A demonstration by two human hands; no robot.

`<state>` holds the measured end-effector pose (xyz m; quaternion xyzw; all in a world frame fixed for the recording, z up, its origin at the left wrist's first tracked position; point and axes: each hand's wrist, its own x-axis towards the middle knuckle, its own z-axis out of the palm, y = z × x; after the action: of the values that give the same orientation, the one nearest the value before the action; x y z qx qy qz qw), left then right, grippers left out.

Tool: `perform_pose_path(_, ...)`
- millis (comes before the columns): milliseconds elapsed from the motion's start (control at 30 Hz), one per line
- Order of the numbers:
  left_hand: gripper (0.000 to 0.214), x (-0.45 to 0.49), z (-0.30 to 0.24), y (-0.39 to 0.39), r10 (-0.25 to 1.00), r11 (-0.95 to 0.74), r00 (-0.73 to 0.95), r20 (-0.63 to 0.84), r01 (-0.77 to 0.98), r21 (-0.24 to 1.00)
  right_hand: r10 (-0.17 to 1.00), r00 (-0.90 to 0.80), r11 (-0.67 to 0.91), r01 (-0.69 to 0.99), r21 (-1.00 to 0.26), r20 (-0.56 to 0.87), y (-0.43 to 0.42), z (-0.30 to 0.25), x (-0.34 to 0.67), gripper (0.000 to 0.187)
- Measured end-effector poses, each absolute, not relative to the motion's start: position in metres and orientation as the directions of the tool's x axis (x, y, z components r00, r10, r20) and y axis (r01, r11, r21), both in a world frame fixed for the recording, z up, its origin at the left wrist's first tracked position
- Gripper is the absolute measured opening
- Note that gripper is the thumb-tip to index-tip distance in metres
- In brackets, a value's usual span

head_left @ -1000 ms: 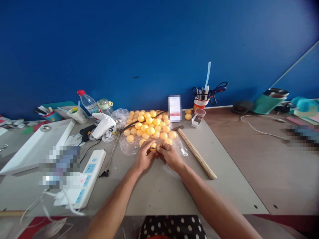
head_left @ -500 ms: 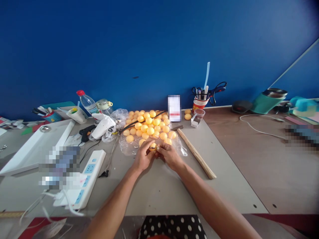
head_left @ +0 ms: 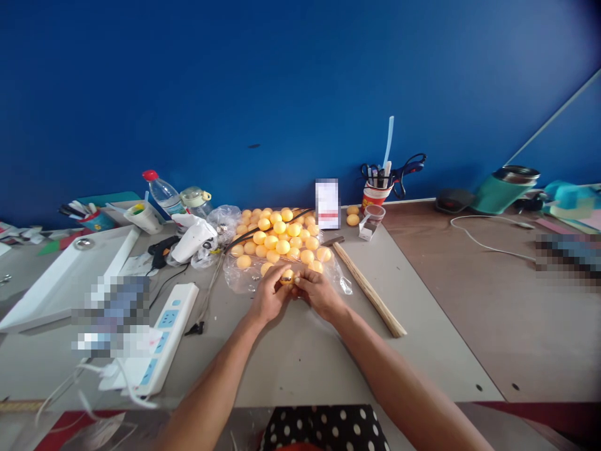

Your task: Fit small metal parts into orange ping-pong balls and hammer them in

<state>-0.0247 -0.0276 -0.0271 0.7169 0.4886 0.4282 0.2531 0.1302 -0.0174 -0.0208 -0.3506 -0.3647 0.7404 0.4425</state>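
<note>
Round, dark-marked yellow-orange plastic-looking ball (head_left: 287, 277), held just below frame ctr.
L hand (head_left: 270, 298) curled about its left side, R hand (head_left: 321, 293) pinching its right; no clear long axis.

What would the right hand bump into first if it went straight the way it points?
The right hand would meet the yellow ball in the left hand; its fingertips seem to touch it already, though depth is hard to judge.

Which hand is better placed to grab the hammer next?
Probably the right hand: the hammer lies on that side, farther from the left hand. Both are at one yellow ball.
</note>
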Motion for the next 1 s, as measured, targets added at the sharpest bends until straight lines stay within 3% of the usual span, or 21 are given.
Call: perform_pose_path(1000, 0.037, -0.0186, -0.0283, -0.0306, 0.899, -0.423, 0.140, 0.416, 0.525, 0.738, 0.944, -0.266, -0.275, -0.301, -0.913, -0.196, -0.0210, -0.0183, 0.1273, 0.019)
